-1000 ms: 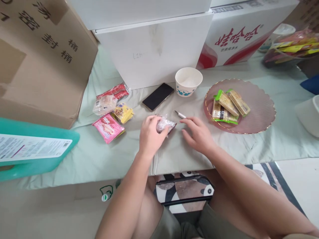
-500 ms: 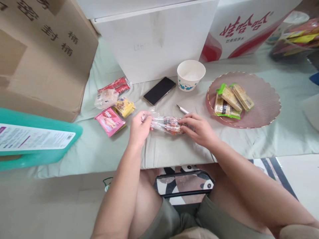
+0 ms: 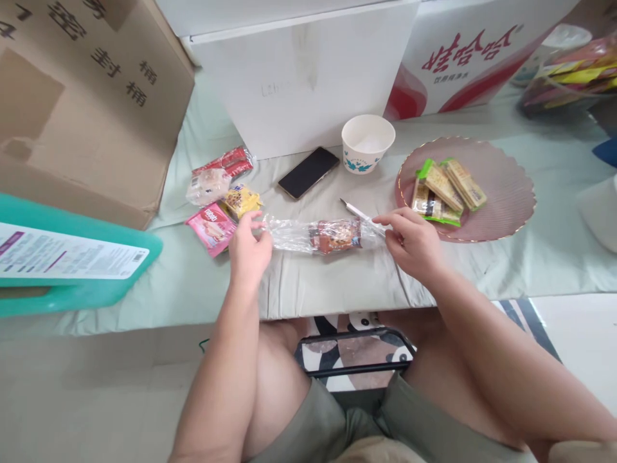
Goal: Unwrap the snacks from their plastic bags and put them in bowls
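A clear plastic wrap (image 3: 289, 234) lies stretched sideways on the cloth, with a reddish-brown snack packet (image 3: 335, 236) inside it. My left hand (image 3: 250, 247) is at the wrap's left end, thumb and forefinger apart. At the right end, my right hand (image 3: 409, 243) has its fingers closed on the plastic, beside a white pen (image 3: 357, 211). Left of my left hand are a pink packet (image 3: 211, 229), a yellow packet (image 3: 242, 200), a pale clear packet (image 3: 208, 186) and a red packet (image 3: 237, 162).
A black phone (image 3: 309, 172) and a paper cup (image 3: 367, 145) stand behind the wrap. To the right, a pink plate (image 3: 506, 199) holds several wafer packs (image 3: 441, 193). White boxes (image 3: 308, 83) line the back; a cardboard box (image 3: 96, 116) and teal jug (image 3: 96, 292) are left.
My hands have moved apart, and the bunched plastic wrap is now spread out flatter, showing the packet inside. My left hand's fingers have parted.
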Available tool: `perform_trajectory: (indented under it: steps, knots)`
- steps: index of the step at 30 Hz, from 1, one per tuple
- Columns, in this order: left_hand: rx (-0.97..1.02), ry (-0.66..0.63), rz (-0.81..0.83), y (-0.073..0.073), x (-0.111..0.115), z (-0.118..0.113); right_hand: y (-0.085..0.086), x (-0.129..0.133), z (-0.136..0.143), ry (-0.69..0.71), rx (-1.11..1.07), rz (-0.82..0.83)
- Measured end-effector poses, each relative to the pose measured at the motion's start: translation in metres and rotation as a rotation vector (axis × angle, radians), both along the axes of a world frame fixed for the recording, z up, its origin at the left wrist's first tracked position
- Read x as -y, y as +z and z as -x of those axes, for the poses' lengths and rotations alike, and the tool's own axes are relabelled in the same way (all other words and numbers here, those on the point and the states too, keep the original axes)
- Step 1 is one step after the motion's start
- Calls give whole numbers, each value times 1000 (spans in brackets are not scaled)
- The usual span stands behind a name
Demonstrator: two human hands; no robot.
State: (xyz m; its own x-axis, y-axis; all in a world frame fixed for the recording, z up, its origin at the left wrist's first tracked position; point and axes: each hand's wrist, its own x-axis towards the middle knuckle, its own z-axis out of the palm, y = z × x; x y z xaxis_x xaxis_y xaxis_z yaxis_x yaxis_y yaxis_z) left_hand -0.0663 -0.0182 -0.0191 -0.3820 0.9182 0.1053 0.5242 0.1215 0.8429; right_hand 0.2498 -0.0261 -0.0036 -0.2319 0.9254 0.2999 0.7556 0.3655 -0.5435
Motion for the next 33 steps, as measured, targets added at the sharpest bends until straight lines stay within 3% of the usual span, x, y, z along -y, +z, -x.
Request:
perform_trajectory:
  steps: [2, 4, 6, 8, 14, 19, 21, 23, 26, 30, 33]
  knots:
    - [-125, -28, -94, 9, 3, -9, 3, 5, 2, -14, 68, -12]
    - [-213, -158, -189, 15, 6, -22, 6, 11, 6, -10, 120, -30]
    - [-274, -317, -189, 17, 7, -35, 9, 14, 11, 21, 142, -59]
    - [-316, -394, -140, 16, 7, -43, 9, 15, 14, 45, 157, -90]
    - [-258, -372, -176, 25, 11, -45, 5, 6, 12, 10, 23, -139]
    - [-56, -234, -30, 23, 5, -45, 27, 18, 21, -232, -125, -311]
    - [7, -202, 12, 18, -3, -47, 31, 25, 31, -150, -134, -311]
    - [44, -200, 10, 14, -11, -49, 31, 24, 42, 63, -111, -221]
    - [45, -249, -23, 14, -22, -48, 26, 3, 53, 333, -88, -38]
    - [-4, -414, -12, 17, -33, -38, 23, -34, 55, 405, 12, 168]
    - [-33, -432, 2, 14, -38, -28, 21, -33, 51, 446, 155, 207]
